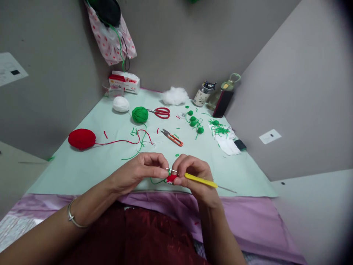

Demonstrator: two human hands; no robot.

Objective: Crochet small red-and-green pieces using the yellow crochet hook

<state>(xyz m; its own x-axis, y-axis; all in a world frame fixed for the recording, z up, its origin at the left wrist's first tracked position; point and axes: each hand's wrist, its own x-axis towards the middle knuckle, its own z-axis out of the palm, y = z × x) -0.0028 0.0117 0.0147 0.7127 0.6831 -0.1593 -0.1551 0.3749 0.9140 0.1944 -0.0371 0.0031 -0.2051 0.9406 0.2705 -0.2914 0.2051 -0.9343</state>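
Observation:
A small red crochet piece (171, 179) with white and green bits is between my hands at the table's front edge. My left hand (143, 169), closed in a pinch, grips its left end, where green yarn trails off. A yellow-handled crochet hook (200, 180) lies in the closed fingers of my right hand (194, 173). The hook's metal tip points left, reaching my left fingertips beside a green loop. My right thumb touches the red piece. Fingers partly cover the stitches.
Beyond my hands lie orange-handled snips (173, 138), red scissors (161, 112), a green yarn ball (140, 115), a white one (121, 104) and a red one (82, 139). Several green crocheted balls (193, 122) sit right of centre. White stuffing (175, 96) and a pen cup (201, 96) stand behind.

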